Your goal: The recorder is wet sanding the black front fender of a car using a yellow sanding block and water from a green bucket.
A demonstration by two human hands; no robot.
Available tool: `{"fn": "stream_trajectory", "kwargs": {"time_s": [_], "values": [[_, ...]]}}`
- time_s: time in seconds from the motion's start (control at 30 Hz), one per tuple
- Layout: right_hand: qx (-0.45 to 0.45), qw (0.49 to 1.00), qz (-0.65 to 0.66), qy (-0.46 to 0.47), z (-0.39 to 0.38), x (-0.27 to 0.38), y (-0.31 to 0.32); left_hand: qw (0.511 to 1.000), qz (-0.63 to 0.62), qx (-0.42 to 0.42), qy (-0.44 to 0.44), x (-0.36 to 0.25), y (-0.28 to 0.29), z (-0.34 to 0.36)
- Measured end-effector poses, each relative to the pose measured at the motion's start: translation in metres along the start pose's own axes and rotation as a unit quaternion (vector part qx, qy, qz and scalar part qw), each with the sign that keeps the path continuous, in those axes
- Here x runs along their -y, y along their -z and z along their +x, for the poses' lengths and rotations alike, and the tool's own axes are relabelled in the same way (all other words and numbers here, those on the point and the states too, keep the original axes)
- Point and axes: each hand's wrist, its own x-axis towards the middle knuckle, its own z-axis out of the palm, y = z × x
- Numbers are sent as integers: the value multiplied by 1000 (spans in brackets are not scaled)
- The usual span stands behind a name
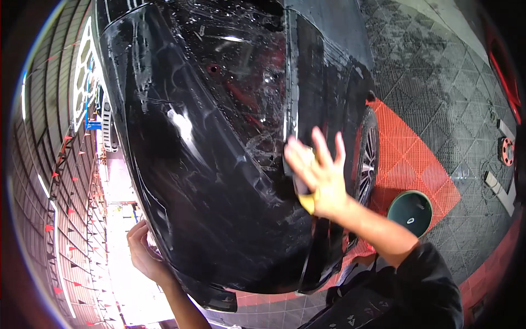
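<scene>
Yellow pad [307,204]: lay under the right hand [323,178], against the black car [219,219].
Hands: were apart; the right's fingers spread, the left hand [145,252] bent at the car's edge (its grip could not be told).
Green bucket [411,204]: stood right of the right hand.

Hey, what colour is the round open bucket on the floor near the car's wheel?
The round open bucket is dark green, showing best in the head view.

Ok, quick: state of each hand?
Left hand: fingers bent at the edge of the black car; grip unclear.
Right hand: open, fingers spread over a yellow item.
</scene>
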Motion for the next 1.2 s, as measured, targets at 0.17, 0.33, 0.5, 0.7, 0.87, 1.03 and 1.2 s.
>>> {"fn": "stream_trajectory", "kwargs": {"time_s": [0.17,0.33,0.5,0.7,0.87,1.03,1.2], "values": [[-44,998,-29,27,-5,-35,0,1000,-2,25,-15,-5,-10,-1],[-200,890,382,-147,31,-41,27,999,-2,32,-9,3,-1,-3],[-178,688,571,-412,-3,-3,39,1000,23,19,0,7,9,-4],[-63,721,510,-465,-16,47,41,997,69,25,-13,3,6,-6],[-161,766,436,-443,-15,49,31,1000,18,6,3,7,6,-8],[-108,731,382,-555,-3,37,45,999,40,18,-23,7,8,-9],[-103,824,377,-410,-13,48,21,998,42,28,-23,6,9,-9]]}}
